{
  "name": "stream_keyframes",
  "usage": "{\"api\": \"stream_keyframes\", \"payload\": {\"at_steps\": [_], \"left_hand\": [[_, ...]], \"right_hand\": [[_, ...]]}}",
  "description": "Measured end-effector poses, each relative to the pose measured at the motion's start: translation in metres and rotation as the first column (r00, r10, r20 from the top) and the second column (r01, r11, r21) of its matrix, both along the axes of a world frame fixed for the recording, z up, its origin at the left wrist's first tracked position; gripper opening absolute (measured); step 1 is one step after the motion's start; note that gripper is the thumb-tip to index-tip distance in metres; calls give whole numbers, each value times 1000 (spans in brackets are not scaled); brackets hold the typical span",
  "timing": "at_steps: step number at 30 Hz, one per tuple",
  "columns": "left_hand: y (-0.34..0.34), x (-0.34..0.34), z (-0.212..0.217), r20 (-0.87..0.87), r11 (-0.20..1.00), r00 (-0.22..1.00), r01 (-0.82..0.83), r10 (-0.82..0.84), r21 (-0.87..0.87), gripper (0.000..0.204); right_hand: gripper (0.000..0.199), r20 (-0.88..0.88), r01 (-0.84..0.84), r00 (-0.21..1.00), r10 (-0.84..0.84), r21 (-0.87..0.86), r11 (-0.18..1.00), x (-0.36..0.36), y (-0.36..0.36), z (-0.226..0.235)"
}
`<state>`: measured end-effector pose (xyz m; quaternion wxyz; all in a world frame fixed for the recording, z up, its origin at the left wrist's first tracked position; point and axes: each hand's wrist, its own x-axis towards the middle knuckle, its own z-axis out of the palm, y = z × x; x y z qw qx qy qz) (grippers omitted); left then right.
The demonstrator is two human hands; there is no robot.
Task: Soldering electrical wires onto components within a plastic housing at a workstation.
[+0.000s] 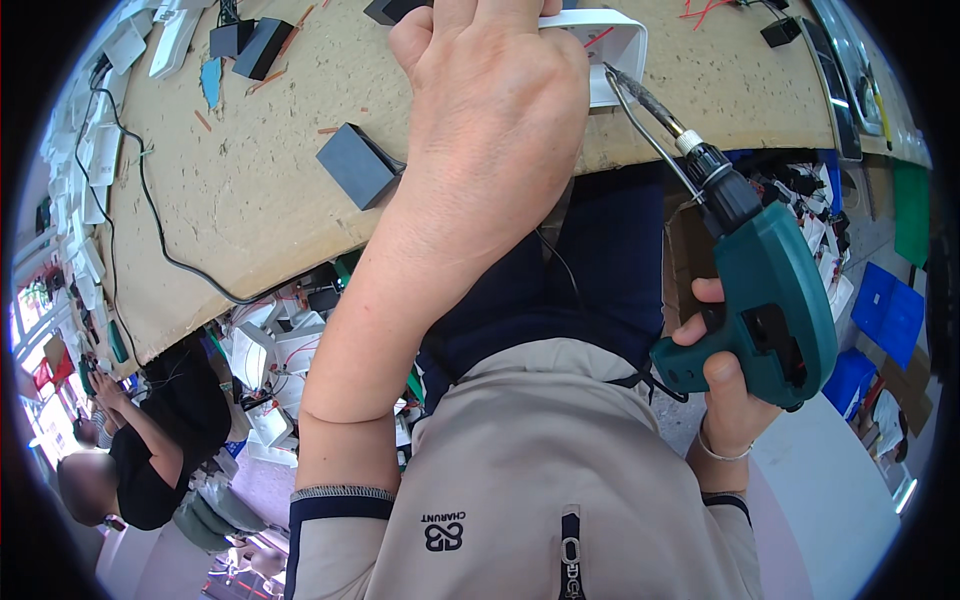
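The left hand (500, 85) is seen back upward at top centre, fingers bent; its fingertips are hidden or cut off, so its grip cannot be told. Beside it, one white housing (630, 45) of smooth, glossy plastic is seen, hollow and round-cornered; one red wire (599, 38) is visible inside. The right hand (738, 408), at right, is closed around the pistol grip of one matt green soldering gun (775, 290). Its tip is directed at the housing's hollow; contact cannot be confirmed. Five dark blocks (356, 168) are counted on the tan, scuffed table (255, 185): two upper left, one left of the forearm, one at the top edge, one upper right.
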<state>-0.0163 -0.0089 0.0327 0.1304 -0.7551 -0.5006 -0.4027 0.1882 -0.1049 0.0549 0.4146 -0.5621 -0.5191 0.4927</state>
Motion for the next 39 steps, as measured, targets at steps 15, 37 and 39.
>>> {"api": "stream_keyframes", "payload": {"at_steps": [15, 37, 39], "left_hand": [[-19, 3, 2, -288, 973, 934, -230, 209, -39, 11], [-19, -5, -18, -49, 998, 997, -68, 67, -13, 12], [-15, -4, -22, -32, 997, 997, -73, 74, 16, 14]], "right_hand": [[69, -118, -6, 993, 21, 124, 992, 26, -14, -1], [68, -156, 47, 987, -24, 148, 988, 24, -9, -7], [68, -154, 49, 988, -27, 145, 988, 25, -10, -7]]}}
